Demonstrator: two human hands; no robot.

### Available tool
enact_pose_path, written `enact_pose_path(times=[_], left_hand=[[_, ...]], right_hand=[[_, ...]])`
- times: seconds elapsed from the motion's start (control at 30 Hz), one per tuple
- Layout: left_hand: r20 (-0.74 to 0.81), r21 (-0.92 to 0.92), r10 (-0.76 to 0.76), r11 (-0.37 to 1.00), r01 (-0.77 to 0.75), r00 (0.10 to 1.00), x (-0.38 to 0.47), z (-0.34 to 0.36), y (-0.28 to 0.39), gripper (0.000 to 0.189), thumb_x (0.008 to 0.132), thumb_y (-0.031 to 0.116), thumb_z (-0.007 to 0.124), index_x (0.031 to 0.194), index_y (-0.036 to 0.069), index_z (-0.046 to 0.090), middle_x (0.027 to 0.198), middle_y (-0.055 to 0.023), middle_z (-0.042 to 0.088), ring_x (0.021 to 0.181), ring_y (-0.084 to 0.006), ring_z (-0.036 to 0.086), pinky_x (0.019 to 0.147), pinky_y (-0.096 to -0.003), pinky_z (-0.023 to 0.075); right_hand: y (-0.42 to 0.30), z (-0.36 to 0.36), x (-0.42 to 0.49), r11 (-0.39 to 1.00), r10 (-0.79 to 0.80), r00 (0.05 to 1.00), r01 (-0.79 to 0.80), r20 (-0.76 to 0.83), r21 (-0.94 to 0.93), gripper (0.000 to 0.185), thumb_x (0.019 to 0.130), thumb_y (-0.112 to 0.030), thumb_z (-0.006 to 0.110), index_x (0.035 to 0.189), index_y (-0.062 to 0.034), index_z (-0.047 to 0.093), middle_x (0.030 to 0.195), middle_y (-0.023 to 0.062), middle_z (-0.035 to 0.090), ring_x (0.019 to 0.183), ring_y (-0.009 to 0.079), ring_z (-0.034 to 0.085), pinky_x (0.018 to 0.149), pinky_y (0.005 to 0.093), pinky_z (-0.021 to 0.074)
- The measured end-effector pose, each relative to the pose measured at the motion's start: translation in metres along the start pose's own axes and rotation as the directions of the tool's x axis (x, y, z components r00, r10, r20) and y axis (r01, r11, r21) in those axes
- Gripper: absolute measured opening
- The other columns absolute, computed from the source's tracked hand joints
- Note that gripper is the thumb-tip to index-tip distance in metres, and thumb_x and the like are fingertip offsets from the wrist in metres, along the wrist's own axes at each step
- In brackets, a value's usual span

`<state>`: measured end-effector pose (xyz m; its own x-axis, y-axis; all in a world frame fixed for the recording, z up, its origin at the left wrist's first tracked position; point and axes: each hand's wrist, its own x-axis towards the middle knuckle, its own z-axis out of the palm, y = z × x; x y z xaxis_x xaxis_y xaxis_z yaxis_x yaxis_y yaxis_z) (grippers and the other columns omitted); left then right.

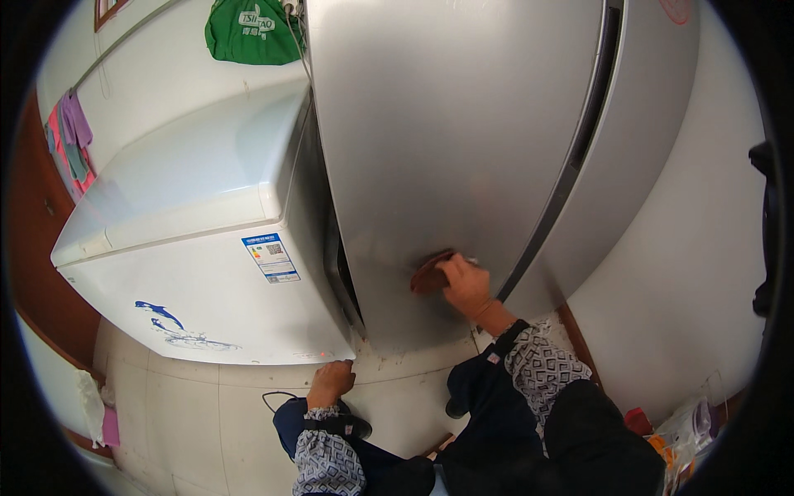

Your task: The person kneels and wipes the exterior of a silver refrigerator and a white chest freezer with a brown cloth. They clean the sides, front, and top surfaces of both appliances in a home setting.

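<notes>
My right hand (466, 285) holds a reddish-brown cloth (431, 273) against the lower part of a silver refrigerator door (434, 155). The cloth is slightly blurred, and its far side is hidden by my fingers. Lower down and to the left, my left hand (332, 379) hangs by my knee, its fingers curled near the bottom front corner of a white chest freezer (198, 291). Whether those fingers touch the freezer or hold anything, I cannot tell.
A green bag (251, 37) hangs on the wall above the freezer. Several coloured cloths (71, 136) hang at the far left. Plastic bags (688, 434) lie at the lower right beside the white wall (670, 297). Pale tiles (186, 403) cover the floor.
</notes>
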<state>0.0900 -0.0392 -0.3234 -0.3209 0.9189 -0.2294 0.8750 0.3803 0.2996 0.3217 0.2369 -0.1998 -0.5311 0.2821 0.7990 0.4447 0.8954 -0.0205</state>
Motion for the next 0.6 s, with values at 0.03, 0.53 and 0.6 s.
enact_pose_path(times=[0.03, 0.53, 0.6], left_hand=[[0.031, 0.010, -0.019, 1.000, 0.019, 0.999, 0.000, 0.000, 0.000, 0.036, 0.093, 0.026, 0.060, 0.124, 0.008, 0.068, 0.115, -0.0216, 0.072, 0.111, -0.0394, 0.068, 0.096, -0.0511, 0.0534], [-0.014, 0.009, -0.011, 1.000, 0.011, 1.000, -0.006, -0.015, 0.014, 0.029, 0.091, 0.022, 0.060, 0.113, 0.004, 0.069, 0.109, -0.0231, 0.072, 0.104, -0.0420, 0.069, 0.092, -0.0524, 0.0550], [0.005, 0.005, -0.019, 1.000, 0.019, 1.000, -0.006, -0.014, 0.013, 0.032, 0.091, 0.023, 0.060, 0.117, 0.006, 0.068, 0.111, -0.0230, 0.072, 0.107, -0.0417, 0.068, 0.094, -0.0524, 0.0542]], right_hand=[[0.003, -0.012, 0.014, 1.000, 0.022, 0.999, -0.022, -0.031, -0.021, 0.044, 0.066, -0.006, 0.077, 0.108, -0.0171, 0.067, 0.099, 0.0046, 0.065, 0.082, 0.0282, 0.070, 0.066, 0.0384, 0.0569], [0.047, -0.078, 0.121, 0.991, 0.099, 0.869, -0.130, -0.484, -0.030, 0.042, 0.075, -0.005, 0.072, 0.115, -0.0102, 0.061, 0.109, 0.0176, 0.063, 0.100, 0.0409, 0.064, 0.080, 0.0472, 0.0534], [0.039, -0.053, 0.081, 0.990, 0.140, 0.928, -0.142, -0.346, 0.021, 0.043, 0.073, -0.005, 0.073, 0.114, -0.0111, 0.061, 0.111, 0.0178, 0.062, 0.102, 0.0413, 0.063, 0.081, 0.0476, 0.0545]])
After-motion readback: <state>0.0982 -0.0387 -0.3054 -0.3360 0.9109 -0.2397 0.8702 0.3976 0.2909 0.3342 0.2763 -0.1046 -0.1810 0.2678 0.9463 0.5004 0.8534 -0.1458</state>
